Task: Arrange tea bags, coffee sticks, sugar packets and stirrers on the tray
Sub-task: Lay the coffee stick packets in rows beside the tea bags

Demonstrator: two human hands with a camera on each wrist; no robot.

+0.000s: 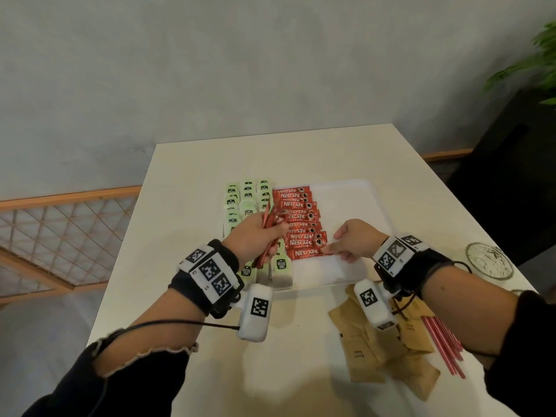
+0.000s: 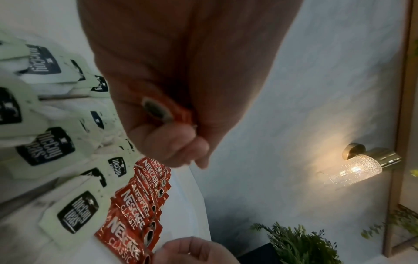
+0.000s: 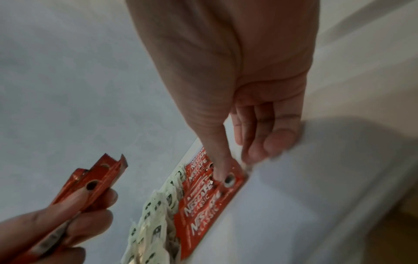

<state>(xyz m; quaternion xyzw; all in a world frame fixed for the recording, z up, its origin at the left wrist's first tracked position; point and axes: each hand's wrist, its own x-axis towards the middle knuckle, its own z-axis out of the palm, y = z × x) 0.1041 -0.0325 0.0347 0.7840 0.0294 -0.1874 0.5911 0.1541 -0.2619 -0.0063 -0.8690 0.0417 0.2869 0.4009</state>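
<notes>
Left hand (image 1: 255,236) clasps spare coffee sticks (image 1: 270,224) over the tea bags (image 1: 246,203) — right hand (image 1: 358,240) presses its thumb on the nearest stick (image 1: 305,253) on the tray (image 1: 346,200), fingers (image 3: 278,141) relaxed.

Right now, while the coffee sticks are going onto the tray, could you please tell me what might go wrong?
The left hand grips a bundle of coffee sticks above the tea bags; one could slip and disturb the rows. The right hand touches the nearest laid stick, which overlaps its neighbour; a nudge may skew the column. The right forearm hangs over the sugar packets and stirrers and might sweep them.
</notes>
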